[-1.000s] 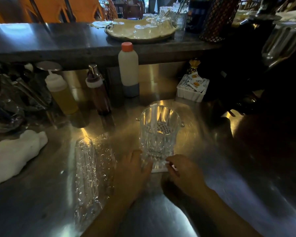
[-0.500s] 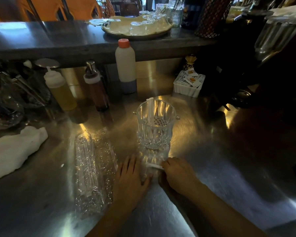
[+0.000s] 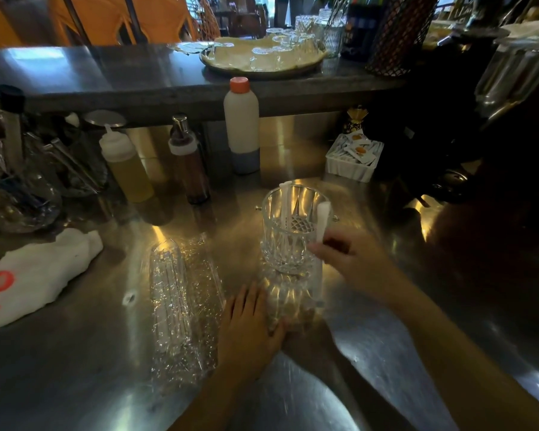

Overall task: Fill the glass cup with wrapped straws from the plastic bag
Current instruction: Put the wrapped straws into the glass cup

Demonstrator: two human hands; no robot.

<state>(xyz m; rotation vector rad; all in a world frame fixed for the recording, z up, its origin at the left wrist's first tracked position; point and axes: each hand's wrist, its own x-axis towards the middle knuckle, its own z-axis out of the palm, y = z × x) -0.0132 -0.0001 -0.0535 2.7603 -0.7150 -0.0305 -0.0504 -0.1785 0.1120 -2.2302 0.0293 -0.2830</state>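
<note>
So the right hand [image 3: 352,262] has come up off the desk [image 3: 386,337] since half a second ago. Back then it was down low in front of the glass cup [image 3: 296,231], pinching a wrapped straw [image 3: 321,222] that lay flat there. Now that same straw is lifted nearly upright, its top end level with the cup's rim on the right side, and the fingers are pinched around its middle. Looks to me like it's outside the glass, just beside the wall, not in it yet, though the motion blur makes that hard to call.

The left hand [image 3: 249,325] has barely moved: flat on the desk, fingers loosely spread, pressing down the near end of a crinkly clear plastic bag [image 3: 287,300] that lies right in front of the cup. A second clear bag of straws [image 3: 181,293] lies further left, not touched by either hand.

The cup stands upright mid-desk with one wrapped straw already in it [image 3: 285,209], leaning against the far left of the rim. So the count is one in, one on its way, which I'd say means the job is only just started. Next the straw needs tipping over the rim and letting go. The glass looks heavy enough not to tip if bumped.
</note>
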